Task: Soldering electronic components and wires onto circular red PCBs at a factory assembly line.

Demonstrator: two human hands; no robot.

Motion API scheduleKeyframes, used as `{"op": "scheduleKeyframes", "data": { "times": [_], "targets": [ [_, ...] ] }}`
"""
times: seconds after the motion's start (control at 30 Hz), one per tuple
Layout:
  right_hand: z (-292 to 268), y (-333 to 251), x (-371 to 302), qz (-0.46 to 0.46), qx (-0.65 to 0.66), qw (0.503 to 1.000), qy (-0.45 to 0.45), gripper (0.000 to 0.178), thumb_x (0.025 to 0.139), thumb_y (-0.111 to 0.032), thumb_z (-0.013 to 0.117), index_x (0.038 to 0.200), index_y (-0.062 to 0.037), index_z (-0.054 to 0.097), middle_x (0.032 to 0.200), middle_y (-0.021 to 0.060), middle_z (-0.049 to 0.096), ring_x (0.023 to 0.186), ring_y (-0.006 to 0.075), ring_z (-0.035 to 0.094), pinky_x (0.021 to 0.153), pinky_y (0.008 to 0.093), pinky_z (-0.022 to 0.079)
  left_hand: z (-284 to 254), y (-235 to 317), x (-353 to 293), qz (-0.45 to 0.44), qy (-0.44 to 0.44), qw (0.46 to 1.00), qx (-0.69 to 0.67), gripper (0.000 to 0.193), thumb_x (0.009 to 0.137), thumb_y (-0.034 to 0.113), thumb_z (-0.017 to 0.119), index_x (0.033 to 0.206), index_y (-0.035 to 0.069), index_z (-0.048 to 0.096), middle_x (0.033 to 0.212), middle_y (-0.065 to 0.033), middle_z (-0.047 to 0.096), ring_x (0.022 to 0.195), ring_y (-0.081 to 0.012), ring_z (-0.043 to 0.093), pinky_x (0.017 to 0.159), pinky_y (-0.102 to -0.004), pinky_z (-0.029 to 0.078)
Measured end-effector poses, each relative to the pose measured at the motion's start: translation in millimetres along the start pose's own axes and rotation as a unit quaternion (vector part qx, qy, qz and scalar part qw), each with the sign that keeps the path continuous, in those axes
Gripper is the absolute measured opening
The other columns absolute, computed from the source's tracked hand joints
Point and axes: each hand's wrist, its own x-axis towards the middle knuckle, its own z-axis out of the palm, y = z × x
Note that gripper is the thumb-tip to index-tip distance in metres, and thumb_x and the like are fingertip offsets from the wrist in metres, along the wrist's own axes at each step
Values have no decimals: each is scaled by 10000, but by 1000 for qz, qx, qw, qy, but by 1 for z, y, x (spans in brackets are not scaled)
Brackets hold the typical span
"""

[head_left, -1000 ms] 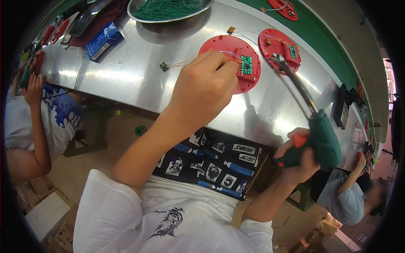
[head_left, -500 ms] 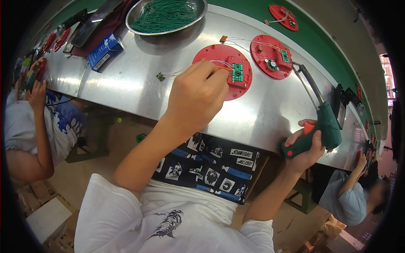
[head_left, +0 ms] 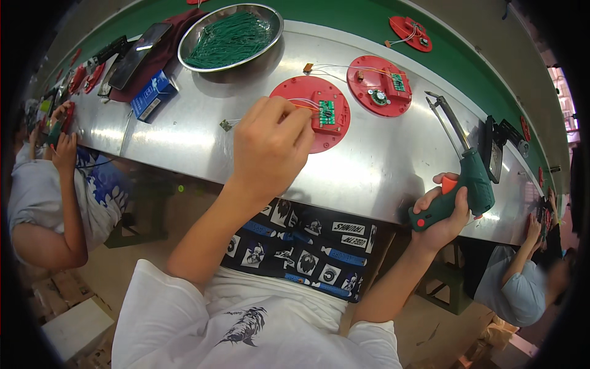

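Observation:
My left hand [head_left: 270,144] is closed in a pinch over the near red round plastic housing [head_left: 332,138], on thin wires [head_left: 305,101] that run to its green circuit board [head_left: 326,113]. Its fingertips are partly hidden behind the knuckles. A small board [head_left: 226,125] on wire ends lies to the left of this hand. My right hand [head_left: 447,220] grips a green soldering gun [head_left: 472,178] with an orange trigger, at the table's front edge. The gun's metal tip points up and away, apart from the housings.
Another red housing [head_left: 362,104] with wires and a board lies just behind on the metal table [head_left: 203,135]. A steel bowl [head_left: 276,38] of green wires, a blue box [head_left: 146,106] and a dark phone [head_left: 136,58] stand back left. People work at both sides.
The bowl, housings and my left hand appear shifted leftward in view, in keeping with a slight head turn. Both hands keep their holds; the gun's tip now shows farther from the second housing.

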Motion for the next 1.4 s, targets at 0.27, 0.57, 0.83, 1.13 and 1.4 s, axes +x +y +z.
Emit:
{"op": "scheduleKeyframes", "data": {
  "times": [0.27,0.57,0.83,1.13,1.4],
  "targets": [
    [-7,-2,0,16,52,996,67,394,1035,-356,407,1058,20,523,979,135,573,467,127,497,404,266,412,-15,-9,41,67,-200,976,-61,531,667,235,770,1159,75,653,1105,-116,645,1021,-315,546,980,-439,352],
    [-3,-8,2,-8,112,978,178,402,1040,-371,368,1064,-3,528,1006,120,562,510,141,499,433,286,424,81,-48,207,157,-172,956,177,387,778,237,677,1129,75,679,1121,-138,669,1084,-338,594,943,-434,471],
    [4,-7,5,-17,124,955,270,431,1009,-426,417,1063,-19,549,642,61,525,568,164,507,512,298,441,236,64,273,48,-219,961,162,400,868,436,594,948,85,768,1003,-162,725,1083,-331,638,923,-458,470],
    [1,-5,0,-10,150,941,303,513,1002,-497,394,1134,-22,535,639,65,529,549,173,503,495,276,426,288,89,272,-118,-211,970,13,267,827,244,663,1041,106,743,1135,-151,692,1198,-331,563,977,-414,423],
    [3,-9,2,2,127,955,266,446,1013,-404,429,1097,8,579,769,63,544,624,132,497,538,286,419,96,58,205,178,-25,971,-158,198,885,175,604,823,14,700,867,-178,654,881,-386,617,805,-479,509]
  ]
}}
